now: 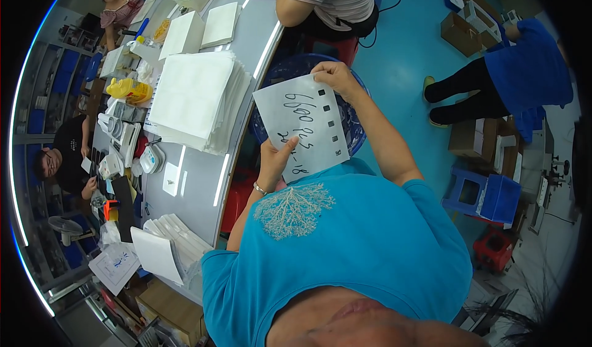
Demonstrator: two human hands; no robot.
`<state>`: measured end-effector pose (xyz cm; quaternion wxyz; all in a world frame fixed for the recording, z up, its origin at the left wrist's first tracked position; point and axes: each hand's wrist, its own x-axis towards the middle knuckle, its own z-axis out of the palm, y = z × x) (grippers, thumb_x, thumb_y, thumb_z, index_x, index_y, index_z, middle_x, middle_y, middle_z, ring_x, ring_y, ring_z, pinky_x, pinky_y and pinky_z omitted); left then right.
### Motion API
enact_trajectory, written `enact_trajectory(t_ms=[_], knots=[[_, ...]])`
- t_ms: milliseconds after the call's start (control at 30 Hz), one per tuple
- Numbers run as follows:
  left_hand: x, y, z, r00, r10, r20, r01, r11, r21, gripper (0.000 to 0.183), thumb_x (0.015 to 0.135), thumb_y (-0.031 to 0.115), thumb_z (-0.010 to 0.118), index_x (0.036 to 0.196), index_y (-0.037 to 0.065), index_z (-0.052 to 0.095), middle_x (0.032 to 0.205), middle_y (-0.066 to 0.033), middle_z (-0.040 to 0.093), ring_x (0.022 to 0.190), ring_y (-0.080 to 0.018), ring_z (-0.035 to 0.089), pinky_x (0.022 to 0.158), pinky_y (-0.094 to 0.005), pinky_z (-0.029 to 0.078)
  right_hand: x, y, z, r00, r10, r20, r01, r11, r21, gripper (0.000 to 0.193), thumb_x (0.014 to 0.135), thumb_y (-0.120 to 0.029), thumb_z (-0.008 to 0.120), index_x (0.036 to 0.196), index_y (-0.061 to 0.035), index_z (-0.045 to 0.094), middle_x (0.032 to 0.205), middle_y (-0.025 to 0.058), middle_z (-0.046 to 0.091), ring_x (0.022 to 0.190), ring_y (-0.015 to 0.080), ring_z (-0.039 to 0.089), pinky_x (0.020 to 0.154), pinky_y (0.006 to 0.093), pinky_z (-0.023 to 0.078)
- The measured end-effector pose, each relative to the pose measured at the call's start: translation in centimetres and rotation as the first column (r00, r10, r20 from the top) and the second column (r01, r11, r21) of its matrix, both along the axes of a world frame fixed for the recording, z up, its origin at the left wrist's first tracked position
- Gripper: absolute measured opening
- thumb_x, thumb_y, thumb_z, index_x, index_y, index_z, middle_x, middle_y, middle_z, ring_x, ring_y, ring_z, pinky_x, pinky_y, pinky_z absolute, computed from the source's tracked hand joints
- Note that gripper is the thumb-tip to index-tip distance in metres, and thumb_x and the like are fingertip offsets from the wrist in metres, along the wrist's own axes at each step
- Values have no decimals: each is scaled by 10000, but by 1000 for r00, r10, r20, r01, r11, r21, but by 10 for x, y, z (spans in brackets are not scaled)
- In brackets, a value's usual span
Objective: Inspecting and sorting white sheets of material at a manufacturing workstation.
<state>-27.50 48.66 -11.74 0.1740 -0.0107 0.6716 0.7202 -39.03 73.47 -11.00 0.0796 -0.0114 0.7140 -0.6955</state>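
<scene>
A white sheet of paper (314,123) with large black handwriting hangs in front of my chest. Small dark squares run in a row along its right edge. My left hand (273,163) grips the lower left part, thumb on the written face. At the top right corner, my right hand (336,79) pinches the paper between thumb and fingers. Behind and below the sheet is a round dark blue tub (364,94), whose inside is mostly hidden.
A long grey table (206,180) to my left carries stacked white sheets (192,97), a yellow bottle (129,90) and white plastic parts. A co-worker in a striped shirt (336,1) sits ahead. Another in blue (524,69) stands right, near cardboard boxes and a blue stool (484,196).
</scene>
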Motion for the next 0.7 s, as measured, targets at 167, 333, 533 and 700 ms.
enact_trajectory(t_ms=[167, 333, 533, 700], knots=[[1, 1, -1, 1000, 16, -3, -16, 1000, 6, 333, 820, 188, 740, 1043, -35, 629, 935, -91, 680, 811, -141, 638, 710, -277, 516, 0, -2, 7, 1000, 8, -10, -8, 999, 31, 192, 782, -97, 600, 924, -16, 700, 766, 39, 660, 646, 90, 599, 601, 216, 483], [2, 3, -10, 999, 36, 20, -37, 999, 12, 346, 830, 235, 731, 1031, -31, 638, 929, -88, 683, 821, -129, 628, 725, -276, 507, 1, 11, 15, 989, 116, 90, -100, 981, -164, 170, 789, -101, 631, 905, -2, 707, 815, 51, 675, 708, 109, 604, 668, 243, 484], [9, 6, -6, 994, 64, 90, -66, 998, 22, 331, 825, 215, 733, 1031, -25, 637, 927, -84, 681, 814, -123, 623, 717, -272, 504, -3, 18, 8, 984, 143, 105, -132, 986, -105, 235, 794, -102, 674, 1002, 8, 685, 884, 63, 679, 768, 119, 624, 710, 240, 495], [14, 8, -5, 990, 102, 100, -107, 993, 40, 337, 821, 208, 735, 1042, -27, 635, 929, -90, 683, 807, -125, 630, 700, -270, 507, -2, 5, 23, 944, 262, 198, -190, 927, -322, 241, 772, -154, 739, 959, -15, 677, 836, 28, 667, 708, 88, 591, 646, 208, 451]])
